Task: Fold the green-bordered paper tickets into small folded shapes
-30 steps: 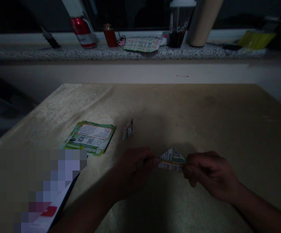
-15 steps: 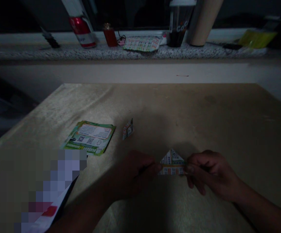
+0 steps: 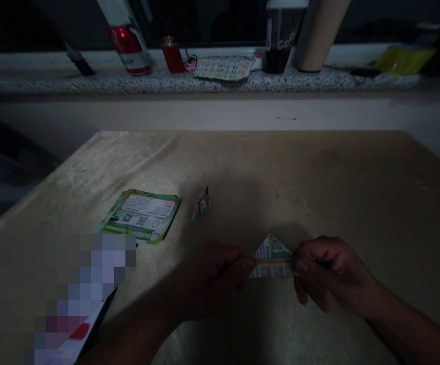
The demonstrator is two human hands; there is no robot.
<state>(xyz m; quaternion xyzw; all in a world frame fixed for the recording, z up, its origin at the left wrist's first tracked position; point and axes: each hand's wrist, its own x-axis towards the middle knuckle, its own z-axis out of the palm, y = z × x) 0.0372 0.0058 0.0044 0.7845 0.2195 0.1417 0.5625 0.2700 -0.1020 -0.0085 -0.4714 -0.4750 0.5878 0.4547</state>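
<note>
A small piece of folded printed paper [image 3: 272, 257], with a pointed top and a flat strip along its base, is stretched between my two hands. My left hand [image 3: 220, 271] pinches its left end between thumb and fingers. At the opposite end, my right hand [image 3: 330, 271] grips the paper with thumb and forefinger, its lower fingers hanging loosely beneath. Beyond my left hand, a smaller folded paper piece [image 3: 201, 204] stands on the table. Further left lies a stack of green printed sheets [image 3: 144, 213].
The table [image 3: 357, 177] meets a wall below a speckled stone sill [image 3: 159, 86]. On the sill stand a red and white can [image 3: 129, 50], a red bottle [image 3: 173, 57], a printed packet [image 3: 223, 68], a dark cup [image 3: 283, 38] and a tan cylinder [image 3: 321, 35]. A blurred-out object [image 3: 90, 284] lies at lower left.
The folded paper has shifted slightly right and toward me, and its base strip shows a little wider. Both hands keep their pinch on it. The other things have stayed put.
</note>
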